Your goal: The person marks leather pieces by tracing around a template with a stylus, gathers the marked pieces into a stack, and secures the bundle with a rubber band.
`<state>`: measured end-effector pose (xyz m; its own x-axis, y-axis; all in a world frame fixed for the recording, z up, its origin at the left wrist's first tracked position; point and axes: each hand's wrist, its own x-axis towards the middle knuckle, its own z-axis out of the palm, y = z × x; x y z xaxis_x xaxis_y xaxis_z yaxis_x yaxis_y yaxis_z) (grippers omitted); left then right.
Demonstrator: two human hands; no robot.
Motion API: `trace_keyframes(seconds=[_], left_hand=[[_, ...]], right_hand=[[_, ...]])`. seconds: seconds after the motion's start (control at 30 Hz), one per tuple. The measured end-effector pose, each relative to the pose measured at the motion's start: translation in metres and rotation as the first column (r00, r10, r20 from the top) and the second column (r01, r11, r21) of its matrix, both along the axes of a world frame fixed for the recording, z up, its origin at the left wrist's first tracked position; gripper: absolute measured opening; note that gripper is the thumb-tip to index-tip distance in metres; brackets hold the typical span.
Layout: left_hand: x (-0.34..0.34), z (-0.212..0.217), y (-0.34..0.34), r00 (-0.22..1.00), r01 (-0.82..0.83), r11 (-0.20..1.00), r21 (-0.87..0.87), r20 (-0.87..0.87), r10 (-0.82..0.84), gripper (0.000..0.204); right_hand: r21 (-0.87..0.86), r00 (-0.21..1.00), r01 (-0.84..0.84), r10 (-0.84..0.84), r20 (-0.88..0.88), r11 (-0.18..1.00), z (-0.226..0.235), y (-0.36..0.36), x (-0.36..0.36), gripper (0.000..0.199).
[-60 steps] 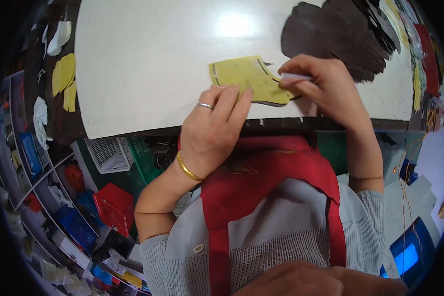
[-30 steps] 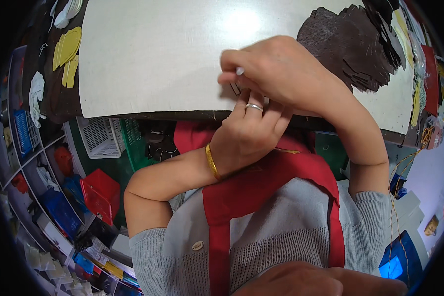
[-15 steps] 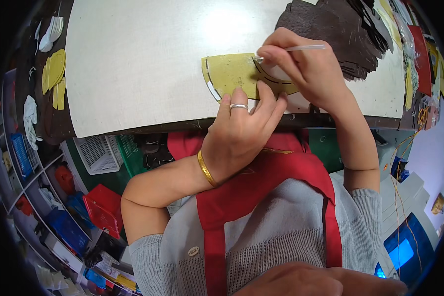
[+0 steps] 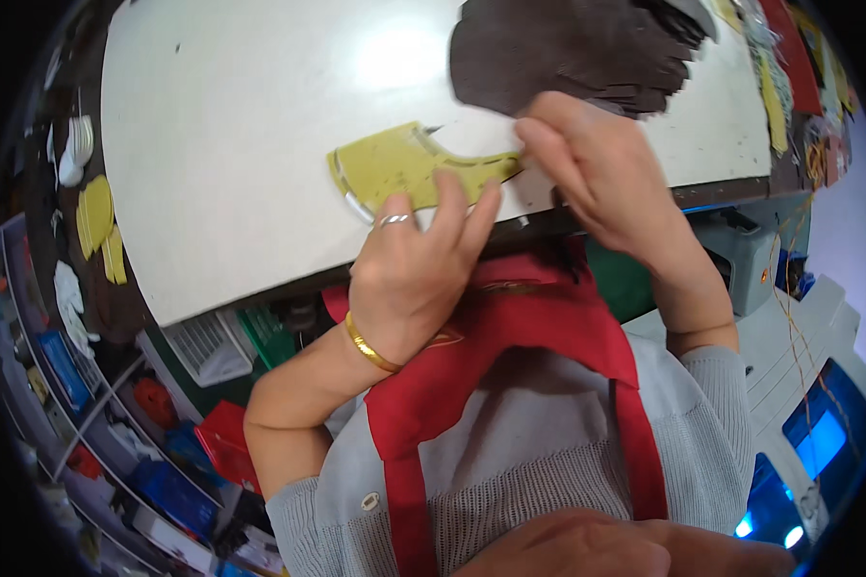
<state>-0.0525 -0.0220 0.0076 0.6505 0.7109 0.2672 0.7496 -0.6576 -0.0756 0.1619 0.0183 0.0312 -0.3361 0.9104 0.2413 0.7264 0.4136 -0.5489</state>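
A yellow curved template with slots cut along its edges lies flat on the white work board. Dark material shows through some slots and at its edge. My left hand, with a ring and a gold bangle, rests spread fingers on the template's near edge. At the template's right tip, my right hand is closed in a pinch on a thin, pale pen, blurred by motion and mostly hidden by the fingers. The pen's tip cannot be made out.
A fanned stack of dark brown leather pieces lies at the far right of the board. Yellow templates and white gloves lie at the left. Below are a white basket and a red bin.
My right hand has moved along the template's curved edge from its upper notch to its right tip. The view has shifted and turned; my left hand stays on the template.
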Motion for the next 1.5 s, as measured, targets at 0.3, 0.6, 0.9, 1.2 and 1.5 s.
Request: trace_keyframes(seconds=[0.3,0.6,0.9,1.2,1.5], left_hand=[[0.000,0.005,0.021,0.982,0.015,1.000,0.004,0.186,-0.016,0.027],[0.040,0.017,0.104,0.905,0.316,0.949,-0.008,0.304,-0.299,0.037],[0.070,0.021,0.129,0.928,0.281,0.942,-0.186,0.302,-0.217,0.078],[0.076,0.017,0.145,0.888,0.312,0.848,-0.428,0.449,-0.100,0.097],[0.066,0.030,0.150,0.932,0.308,0.799,-0.516,0.331,-0.145,0.113]], right_hand=[[-0.193,0.987,-0.072,0.099,0.130,0.978,-0.007,0.014,-0.008,0.020],[-0.033,0.632,0.744,-0.720,-0.287,0.667,0.013,0.008,0.160,0.022],[0.236,0.425,0.879,-0.905,0.009,0.415,-0.016,0.000,0.234,0.035],[-0.410,0.738,0.542,-0.649,-0.185,0.734,-0.029,0.028,0.146,0.036],[-0.677,0.755,0.111,-0.505,-0.418,0.727,-0.012,0.035,0.159,0.052]])
